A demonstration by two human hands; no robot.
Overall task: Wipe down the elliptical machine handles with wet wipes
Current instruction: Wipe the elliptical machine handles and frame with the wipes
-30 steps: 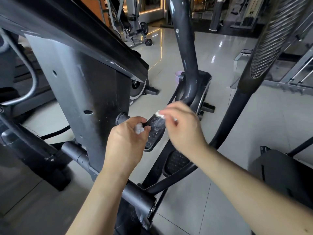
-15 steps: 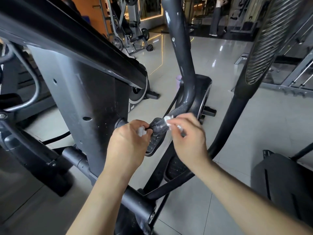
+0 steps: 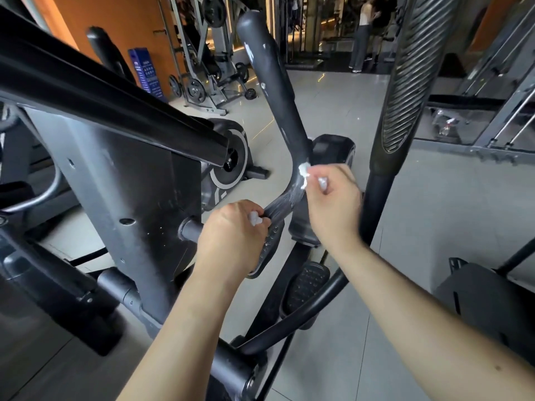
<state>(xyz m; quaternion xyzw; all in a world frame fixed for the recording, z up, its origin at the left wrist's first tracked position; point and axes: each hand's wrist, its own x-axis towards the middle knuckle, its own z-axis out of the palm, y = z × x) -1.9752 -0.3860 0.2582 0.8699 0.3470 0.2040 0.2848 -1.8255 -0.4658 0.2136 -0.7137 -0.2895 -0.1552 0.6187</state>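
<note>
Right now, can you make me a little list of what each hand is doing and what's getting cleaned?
handle: dark, curved, streaky near its bend
right hand: pinches a wet wipe against that bend
left hand: grips the handle lower down, a white wad in its fist
ribbed handle: off to the right, no hand on it

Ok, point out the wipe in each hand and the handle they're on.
handle (image 3: 276, 94): head view, upright shaft above the bend.
right-hand wipe (image 3: 302, 172): head view, white wad pinched against the bend.
left-hand wipe (image 3: 253, 219): head view, white tuft poking out of the grip.
</note>
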